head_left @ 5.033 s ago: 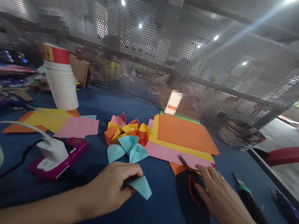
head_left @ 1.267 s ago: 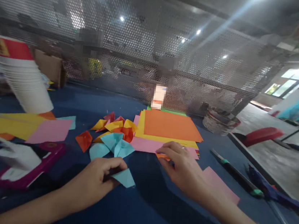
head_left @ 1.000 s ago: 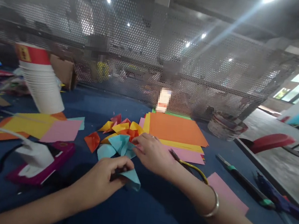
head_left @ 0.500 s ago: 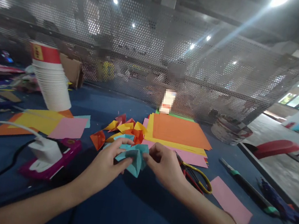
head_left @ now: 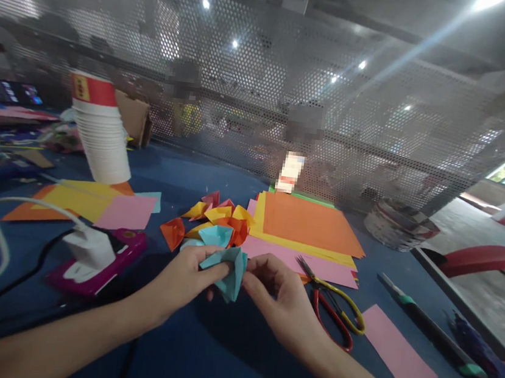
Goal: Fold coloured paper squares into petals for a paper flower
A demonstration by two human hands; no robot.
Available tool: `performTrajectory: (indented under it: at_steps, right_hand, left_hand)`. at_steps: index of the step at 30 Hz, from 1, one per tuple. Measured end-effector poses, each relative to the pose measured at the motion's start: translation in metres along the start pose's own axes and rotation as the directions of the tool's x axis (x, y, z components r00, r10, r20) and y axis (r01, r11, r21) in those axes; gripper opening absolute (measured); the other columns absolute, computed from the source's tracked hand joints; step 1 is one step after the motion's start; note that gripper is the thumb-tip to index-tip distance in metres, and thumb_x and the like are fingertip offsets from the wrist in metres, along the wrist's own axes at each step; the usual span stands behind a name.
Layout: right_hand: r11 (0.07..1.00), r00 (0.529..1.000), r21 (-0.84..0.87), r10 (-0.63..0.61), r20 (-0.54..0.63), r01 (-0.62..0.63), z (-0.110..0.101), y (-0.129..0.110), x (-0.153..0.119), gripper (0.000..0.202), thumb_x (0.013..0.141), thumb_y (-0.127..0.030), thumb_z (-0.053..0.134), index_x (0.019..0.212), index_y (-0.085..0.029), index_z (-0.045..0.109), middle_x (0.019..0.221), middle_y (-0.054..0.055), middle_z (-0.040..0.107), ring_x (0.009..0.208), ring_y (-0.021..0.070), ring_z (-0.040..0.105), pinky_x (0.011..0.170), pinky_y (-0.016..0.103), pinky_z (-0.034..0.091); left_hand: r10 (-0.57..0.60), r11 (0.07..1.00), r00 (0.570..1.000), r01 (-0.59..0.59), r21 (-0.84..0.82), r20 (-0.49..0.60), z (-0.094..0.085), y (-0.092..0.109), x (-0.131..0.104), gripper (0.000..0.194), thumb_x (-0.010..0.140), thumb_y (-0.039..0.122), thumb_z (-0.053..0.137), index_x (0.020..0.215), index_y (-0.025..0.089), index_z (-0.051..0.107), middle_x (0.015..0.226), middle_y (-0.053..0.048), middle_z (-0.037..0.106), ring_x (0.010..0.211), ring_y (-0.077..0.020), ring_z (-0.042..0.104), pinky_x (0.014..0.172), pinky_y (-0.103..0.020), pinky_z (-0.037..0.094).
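A folded light-blue paper [head_left: 233, 272] is pinched in my left hand [head_left: 193, 277], between thumb and fingers. My right hand [head_left: 275, 287] is at the paper's right edge, its thumb and index finger curled close together; whether they grip the edge is hard to tell. Just behind the hands lies a pile of folded paper pieces in yellow [head_left: 219, 214], orange [head_left: 172, 233] and red, with another light-blue folded piece [head_left: 215, 234] at its front. Scissors [head_left: 333, 303] with one yellow and one red handle lie right of my right hand.
Stacked coloured sheets [head_left: 312, 226] lie behind the scissors. Paper cups [head_left: 103, 134], flat sheets [head_left: 80, 198] and a purple power strip [head_left: 128, 247] with a white plug are at left. At right are a pink sheet [head_left: 400, 351], a green-and-black tool [head_left: 433, 328] and a round container [head_left: 400, 224].
The view has shifted slightly. The light-blue paper has turned more upright in my left hand, and the fingers of my right hand have loosened somewhat and show a wider gap.
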State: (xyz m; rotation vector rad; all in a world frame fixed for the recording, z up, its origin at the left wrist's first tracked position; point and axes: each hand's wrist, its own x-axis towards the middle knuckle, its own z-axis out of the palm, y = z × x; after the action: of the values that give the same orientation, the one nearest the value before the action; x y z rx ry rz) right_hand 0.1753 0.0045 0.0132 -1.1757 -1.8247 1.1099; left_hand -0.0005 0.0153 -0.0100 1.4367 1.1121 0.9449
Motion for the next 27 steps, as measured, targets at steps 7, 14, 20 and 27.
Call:
performTrajectory:
  at_steps: [7, 14, 20, 27]
  right_hand:
    - [0.992, 0.999, -0.125, -0.006, -0.047, 0.000, 0.008, 0.004, -0.001, 0.021, 0.082, -0.031, 0.062, 0.098, -0.020, 0.054, 0.075, -0.001, 0.065, 0.068, 0.0140, 0.060, 0.063, 0.025, 0.044]
    - [0.975, 0.996, -0.216, -0.059, -0.069, 0.043, 0.004, 0.010, 0.004, 0.011, 0.087, -0.030, 0.054, 0.089, -0.019, 0.056, 0.061, -0.005, 0.055, 0.054, 0.0109, 0.048, 0.051, 0.022, 0.035]
    - [0.969, 0.993, -0.243, -0.076, -0.094, 0.051, 0.007, 0.014, 0.003, 0.015, 0.083, -0.023, 0.058, 0.098, -0.021, 0.053, 0.063, -0.005, 0.059, 0.056, 0.0121, 0.055, 0.054, 0.022, 0.040]
    - [0.973, 0.974, -0.214, -0.130, -0.186, 0.089, 0.008, 0.016, 0.003, 0.020, 0.080, -0.016, 0.059, 0.098, -0.023, 0.052, 0.072, -0.004, 0.063, 0.066, 0.0126, 0.062, 0.060, 0.022, 0.047]
  left_hand:
    - [0.018, 0.999, 1.000, -0.018, 0.039, -0.005, 0.002, 0.000, -0.004, 0.021, 0.079, 0.036, 0.055, 0.078, 0.016, 0.062, 0.061, 0.003, 0.054, 0.055, -0.0135, 0.055, 0.050, -0.023, 0.048]
    - [0.108, 0.993, 0.994, -0.108, 0.049, 0.002, 0.003, 0.002, -0.007, 0.016, 0.081, 0.032, 0.055, 0.085, 0.018, 0.060, 0.077, 0.001, 0.058, 0.074, -0.0159, 0.057, 0.063, -0.024, 0.049]
    - [0.103, 0.995, 0.994, -0.103, -0.014, 0.024, 0.002, 0.002, -0.005, 0.013, 0.079, 0.028, 0.053, 0.088, 0.018, 0.054, 0.077, 0.000, 0.063, 0.076, -0.0160, 0.060, 0.070, -0.026, 0.048]
    - [0.052, 0.998, 0.999, -0.052, -0.028, 0.015, 0.004, 0.004, -0.004, 0.022, 0.080, 0.035, 0.056, 0.095, 0.018, 0.059, 0.085, -0.001, 0.061, 0.077, -0.0171, 0.059, 0.064, -0.026, 0.052]
